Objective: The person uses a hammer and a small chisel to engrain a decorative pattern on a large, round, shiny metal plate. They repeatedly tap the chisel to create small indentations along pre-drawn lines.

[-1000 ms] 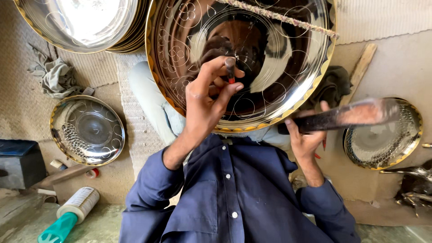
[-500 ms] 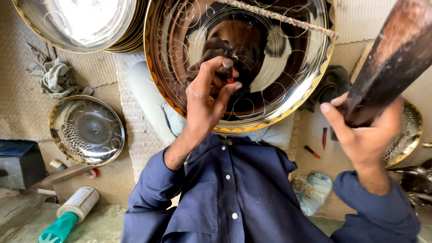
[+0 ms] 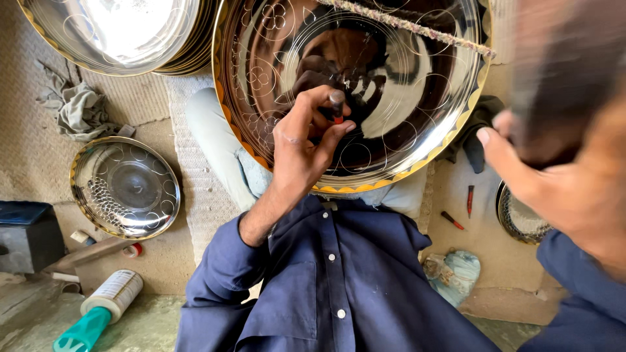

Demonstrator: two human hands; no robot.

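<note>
A large shiny metal tray (image 3: 417,98) with engraved circles and a gold scalloped rim rests on my lap. My left hand (image 3: 303,146) pinches a small dark chisel (image 3: 337,104) with a red band, its tip standing on the tray's surface. My right hand (image 3: 561,176) is raised high and close to the camera, blurred, gripping the dark wooden hammer (image 3: 554,85) that fills the upper right corner. A rough cord (image 3: 404,26) crosses the tray's top.
A stack of similar trays (image 3: 124,32) lies top left, a smaller engraved tray (image 3: 124,186) on the left floor, another tray (image 3: 518,218) at right. Grey rag (image 3: 81,111), dark box (image 3: 26,234), teal-capped bottle (image 3: 101,309), two small red-handled tools (image 3: 469,199), and a crumpled bag (image 3: 453,274) lie about.
My right hand has swung the hammer upward from beside the tray toward the camera, where it now looms large and blurred. The left hand keeps the chisel in place.
</note>
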